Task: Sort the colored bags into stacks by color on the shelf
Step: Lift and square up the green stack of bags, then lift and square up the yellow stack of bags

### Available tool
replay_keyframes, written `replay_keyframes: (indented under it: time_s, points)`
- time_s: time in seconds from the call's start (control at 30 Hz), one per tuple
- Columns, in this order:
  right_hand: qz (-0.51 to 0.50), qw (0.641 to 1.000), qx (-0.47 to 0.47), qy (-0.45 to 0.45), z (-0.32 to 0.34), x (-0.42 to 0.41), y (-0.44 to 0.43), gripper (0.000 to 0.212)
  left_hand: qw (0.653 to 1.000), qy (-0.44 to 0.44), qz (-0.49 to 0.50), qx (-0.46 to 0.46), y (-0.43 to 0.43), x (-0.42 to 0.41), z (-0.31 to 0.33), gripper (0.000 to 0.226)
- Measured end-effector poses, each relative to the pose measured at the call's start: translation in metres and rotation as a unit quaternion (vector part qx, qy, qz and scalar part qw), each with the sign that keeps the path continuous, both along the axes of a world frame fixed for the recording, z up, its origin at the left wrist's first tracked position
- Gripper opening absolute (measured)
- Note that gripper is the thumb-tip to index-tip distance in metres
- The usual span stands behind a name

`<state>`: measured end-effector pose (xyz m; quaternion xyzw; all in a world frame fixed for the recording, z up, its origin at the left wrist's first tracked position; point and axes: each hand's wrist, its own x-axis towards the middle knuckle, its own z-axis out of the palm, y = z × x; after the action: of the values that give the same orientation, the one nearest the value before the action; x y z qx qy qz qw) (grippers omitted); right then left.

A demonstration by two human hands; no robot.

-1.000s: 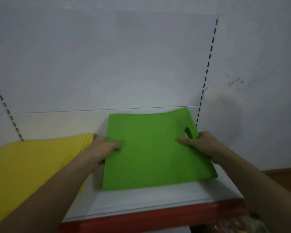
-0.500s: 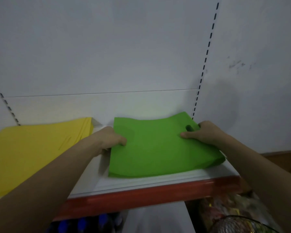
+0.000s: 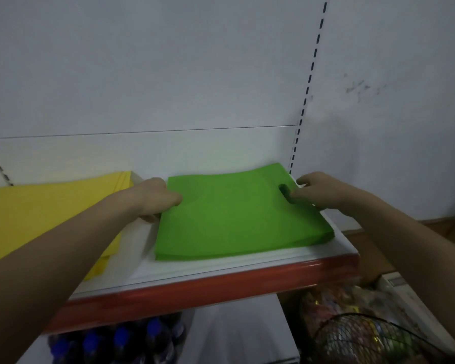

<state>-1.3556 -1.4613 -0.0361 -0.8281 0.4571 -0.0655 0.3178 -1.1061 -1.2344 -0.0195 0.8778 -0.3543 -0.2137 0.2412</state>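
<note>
Now our left grip (image 3: pixel 158 199): clasps green bags (image 3: pixel 236 219) at left edge.
Our right grip (image 3: pixel 317 193): pinches right edge by handle hole (image 3: pixel 284 191).
Green bags: we see them flat on shelf (image 3: pixel 221 270), beside yellow bags (image 3: pixel 45 214).

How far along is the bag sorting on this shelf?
Done: a yellow stack lies on the shelf at left, a green stack beside it, apart. In hand: the left hand and right hand hold the green stack's side edges, apparently squaring it. Left: letting go; no loose bags show, so any more sorting can't be judged.
</note>
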Motion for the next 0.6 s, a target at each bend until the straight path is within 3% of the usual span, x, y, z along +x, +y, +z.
replay_keyframes:
  time_s: [0.1,0.2,0.3,0.47,0.6]
  points:
    - [0.013,0.998,-0.039,0.05,0.007,0.007,0.006,0.058,1.0,-0.017,-0.01,0.011,0.003,0.009,-0.002,0.021]
    - [0.048,0.977,-0.16,0.13,0.016,0.023,0.019,0.056,0.984,-0.157,-0.057,0.061,0.015,0.022,0.002,0.045]
    - [0.1,0.959,-0.213,0.158,0.02,0.054,0.038,0.065,0.955,-0.267,-0.096,0.088,0.037,0.039,0.007,0.046]
    - [0.119,0.92,-0.304,0.215,0.025,0.114,0.08,0.046,0.949,-0.269,-0.088,0.141,0.09,0.077,0.007,0.05]
    - [0.164,0.927,-0.286,0.177,0.027,0.158,0.119,0.046,0.955,-0.264,-0.077,0.114,0.134,0.112,0.005,0.055]
